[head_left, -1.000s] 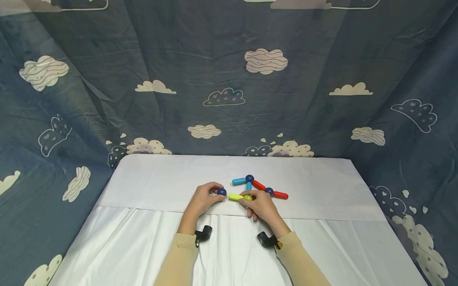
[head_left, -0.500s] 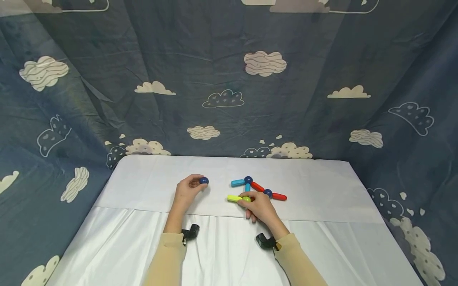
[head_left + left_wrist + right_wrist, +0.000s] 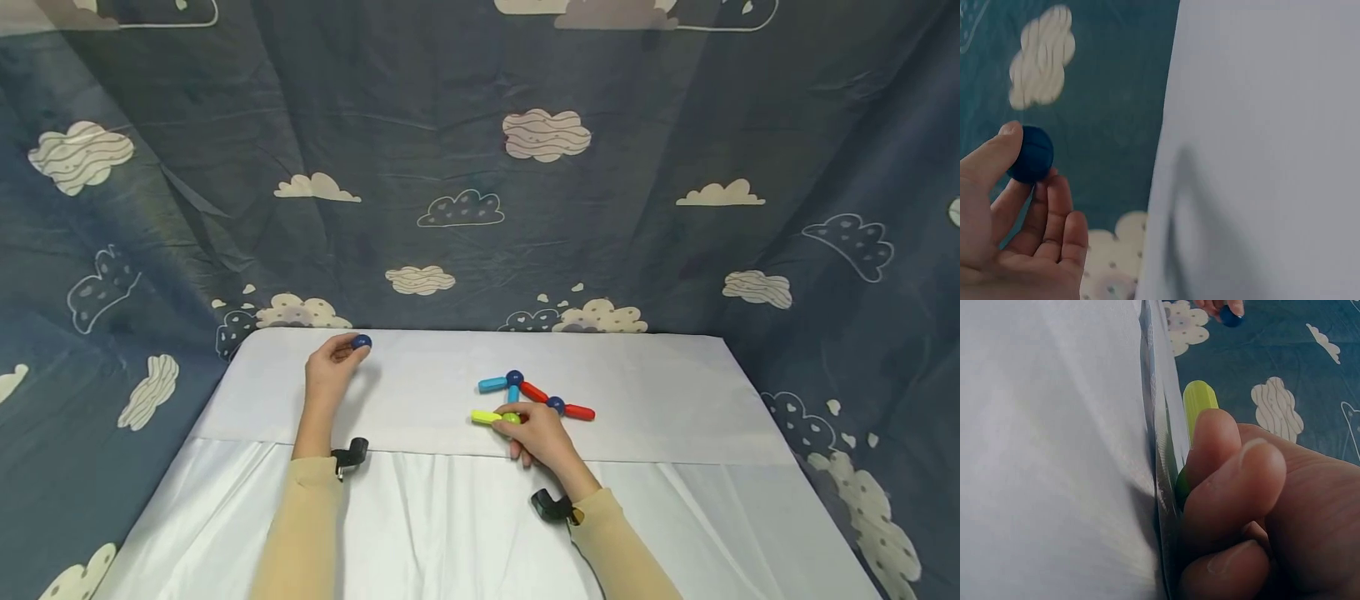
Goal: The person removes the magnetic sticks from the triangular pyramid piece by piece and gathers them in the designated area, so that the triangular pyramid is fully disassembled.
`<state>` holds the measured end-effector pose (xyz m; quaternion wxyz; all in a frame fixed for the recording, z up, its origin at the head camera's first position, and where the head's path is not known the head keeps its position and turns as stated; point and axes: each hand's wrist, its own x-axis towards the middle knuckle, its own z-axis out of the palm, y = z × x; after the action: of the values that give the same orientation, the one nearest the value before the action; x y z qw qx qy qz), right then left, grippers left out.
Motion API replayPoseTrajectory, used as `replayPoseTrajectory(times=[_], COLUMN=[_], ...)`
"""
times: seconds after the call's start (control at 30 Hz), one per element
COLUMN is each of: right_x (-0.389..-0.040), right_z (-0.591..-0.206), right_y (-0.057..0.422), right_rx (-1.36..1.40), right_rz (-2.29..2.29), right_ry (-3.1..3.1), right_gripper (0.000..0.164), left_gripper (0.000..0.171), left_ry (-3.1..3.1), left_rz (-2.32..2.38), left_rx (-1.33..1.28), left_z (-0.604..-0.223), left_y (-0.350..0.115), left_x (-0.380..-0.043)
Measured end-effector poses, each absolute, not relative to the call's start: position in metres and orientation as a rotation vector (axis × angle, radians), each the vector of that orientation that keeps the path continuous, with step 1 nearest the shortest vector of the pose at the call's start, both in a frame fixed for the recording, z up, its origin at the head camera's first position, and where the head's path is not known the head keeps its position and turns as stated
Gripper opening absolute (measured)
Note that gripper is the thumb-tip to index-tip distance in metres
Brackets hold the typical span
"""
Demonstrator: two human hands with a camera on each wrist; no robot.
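**You are pinching a navy ball (image 3: 362,342) on one side and holding a green ball (image 3: 511,418) on the other**

Your left hand (image 3: 328,375) is grasping the navy ball between thumb and fingers, raised over the far left part of the white cloth (image 3: 420,408), well apart from the other pieces. Your right hand (image 3: 538,433) is pinching the green ball with thumb and forefinger, and it is standing in the way: it is covering part of that ball and hiding the near end of the lower blue rod (image 3: 513,394). A yellow-green rod (image 3: 485,417) is sticking out leftward from your right thumb.

Just beyond that hand, the far ball (image 3: 514,378) is touching the lower blue rod, the left blue rod (image 3: 492,385) and the first red rod (image 3: 534,392). The near ball (image 3: 556,405) is sitting between that red rod and the second red rod (image 3: 579,412).

You are looking at three navy balls, one green, two light-blue rods, two red and one yellow-green. A dark cloud-print backdrop (image 3: 375,250) is hanging behind the cloth.
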<state>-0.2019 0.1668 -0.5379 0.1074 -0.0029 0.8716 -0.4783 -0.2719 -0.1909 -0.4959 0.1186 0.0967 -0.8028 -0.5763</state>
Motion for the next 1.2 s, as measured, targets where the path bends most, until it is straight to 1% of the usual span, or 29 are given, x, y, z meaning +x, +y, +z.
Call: replayPoseTrajectory(times=[0.2, 0.4, 0.77, 1.0, 1.2], right_x=[-0.201, -0.202, -0.203, -0.204, -0.205], right_z=[-0.538, -0.539, -0.541, -0.540, -0.541], right_y=[0.164, 0.163, 0.165, 0.167, 0.168], right_rx=[-0.047, -0.069, -0.058, -0.021, -0.019], right_rz=[-1.442, -1.454, -1.430, -1.398, -1.378], right_ry=[2.546, 2.530, 2.534, 2.544, 2.567], right_gripper=[0.029, 0.030, 0.032, 0.032, 0.033], left_gripper=[0.042, 0.042, 0.042, 0.041, 0.042], left_ry=[-2.272, -2.283, -2.328, -2.369, -2.425], left_rz=[-1.640, -1.568, -1.455, -1.382, -1.344], left_rx=[0.434, 0.503, 0.530, 0.498, 0.520], left_z=[-0.510, -0.525, -0.542, -0.546, -0.546], left_y=[-0.223, -0.240, -0.238, -0.235, -0.232], left_x=[-0.283, -0.282, -0.280, -0.282, -0.284])
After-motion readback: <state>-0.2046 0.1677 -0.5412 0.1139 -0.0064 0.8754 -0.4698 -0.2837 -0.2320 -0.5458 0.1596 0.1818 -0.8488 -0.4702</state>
